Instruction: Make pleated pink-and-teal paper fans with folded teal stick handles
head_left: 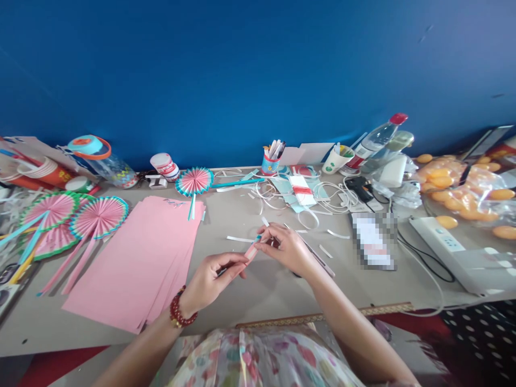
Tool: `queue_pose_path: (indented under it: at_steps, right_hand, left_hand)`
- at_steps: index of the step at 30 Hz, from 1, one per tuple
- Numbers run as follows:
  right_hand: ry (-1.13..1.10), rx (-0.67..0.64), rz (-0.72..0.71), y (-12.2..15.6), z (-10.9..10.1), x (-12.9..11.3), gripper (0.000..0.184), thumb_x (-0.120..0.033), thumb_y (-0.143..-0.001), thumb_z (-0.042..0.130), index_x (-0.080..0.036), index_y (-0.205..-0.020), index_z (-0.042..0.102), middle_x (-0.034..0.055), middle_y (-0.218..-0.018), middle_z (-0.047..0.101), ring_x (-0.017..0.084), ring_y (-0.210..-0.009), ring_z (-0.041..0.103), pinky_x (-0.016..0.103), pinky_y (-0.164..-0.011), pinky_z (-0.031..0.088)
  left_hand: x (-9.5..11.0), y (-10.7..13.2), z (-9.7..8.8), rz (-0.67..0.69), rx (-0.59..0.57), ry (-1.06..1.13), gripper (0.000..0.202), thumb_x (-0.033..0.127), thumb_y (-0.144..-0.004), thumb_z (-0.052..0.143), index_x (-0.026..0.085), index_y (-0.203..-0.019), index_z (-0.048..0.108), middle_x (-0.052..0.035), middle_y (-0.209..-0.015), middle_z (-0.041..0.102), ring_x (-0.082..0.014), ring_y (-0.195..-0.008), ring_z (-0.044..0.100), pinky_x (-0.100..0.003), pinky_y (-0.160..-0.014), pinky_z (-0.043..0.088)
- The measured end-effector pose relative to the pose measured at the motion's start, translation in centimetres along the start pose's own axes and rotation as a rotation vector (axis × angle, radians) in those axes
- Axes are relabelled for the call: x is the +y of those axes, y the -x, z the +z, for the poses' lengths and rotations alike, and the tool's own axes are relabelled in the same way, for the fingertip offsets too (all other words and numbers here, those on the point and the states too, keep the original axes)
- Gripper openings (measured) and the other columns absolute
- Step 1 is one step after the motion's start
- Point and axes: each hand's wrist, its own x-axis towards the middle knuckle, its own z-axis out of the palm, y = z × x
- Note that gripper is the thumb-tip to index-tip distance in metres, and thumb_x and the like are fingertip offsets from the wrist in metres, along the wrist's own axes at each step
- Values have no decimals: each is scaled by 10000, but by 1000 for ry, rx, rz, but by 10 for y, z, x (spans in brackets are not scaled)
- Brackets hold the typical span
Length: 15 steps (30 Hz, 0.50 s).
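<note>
Head view: pinches a pink strip point(251, 252) by opposite ends with left hand point(213, 275) and right hand point(285, 248), over the table point(342, 290) between front and back edges, probably to steady it; has pink sheets point(137, 252) toward the left edge, likely for reach.

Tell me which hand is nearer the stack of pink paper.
Left. The left hand is just right of the stack of pink paper; the right hand is farther right.

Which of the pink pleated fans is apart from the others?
The blue-edged fan at the far right corner of the pink sheets; the other fans are grouped together left of the sheets.
</note>
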Motion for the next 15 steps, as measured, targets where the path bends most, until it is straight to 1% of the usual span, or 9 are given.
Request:
queue_pose_path:
  at_steps: [5, 9, 12, 13, 15]
  right_hand:
    - [87, 44, -44, 4, 2, -10, 153, -324, -882, 694, -211, -800, 631, 35, -960, 673, 124, -682, 620, 246, -646, 454]
    - [180, 95, -105, 9, 5, -15, 166, -375, -921, 650, -219, -865, 654, 55, -990, 670, 127, -669, 624, 254, -653, 465]
    - [227, 135, -150, 12, 6, -18, 163, -372, -937, 630, -221, -881, 658, 56, -966, 673, 132, -676, 626, 249, -649, 457]
    - [235, 141, -158, 13, 6, -19, 158, -366, -940, 625, -221, -887, 657, 57, -963, 673, 133, -672, 625, 247, -639, 453]
    - [236, 148, -162, 14, 7, -19, 144, -352, -947, 615, -221, -900, 652, 59, -967, 676, 133, -667, 623, 244, -623, 451]
  left_hand:
    - [-4, 3, -1, 49, 14, 13, 285, 390, -939, 588, 185, -1097, 708, -57, -820, 741, -175, -778, 680, -260, -683, 540]
    - [-5, 6, -3, 71, -26, 42, 256, 361, -955, 574, 194, -1117, 679, -60, -854, 736, -169, -754, 690, -268, -679, 547]
    - [-3, 7, -5, 55, -45, 53, 278, 354, -966, 558, 207, -1191, 628, -89, -1021, 735, -174, -790, 709, -287, -723, 560]
    - [-2, 7, -5, 52, -50, 64, 290, 349, -970, 552, 218, -1223, 602, -100, -1108, 721, -184, -842, 716, -300, -763, 565]
    - [-3, 7, -7, 64, -63, 100, 351, 334, -974, 544, 247, -1313, 522, -114, -1264, 666, -222, -1024, 698, -344, -883, 554]
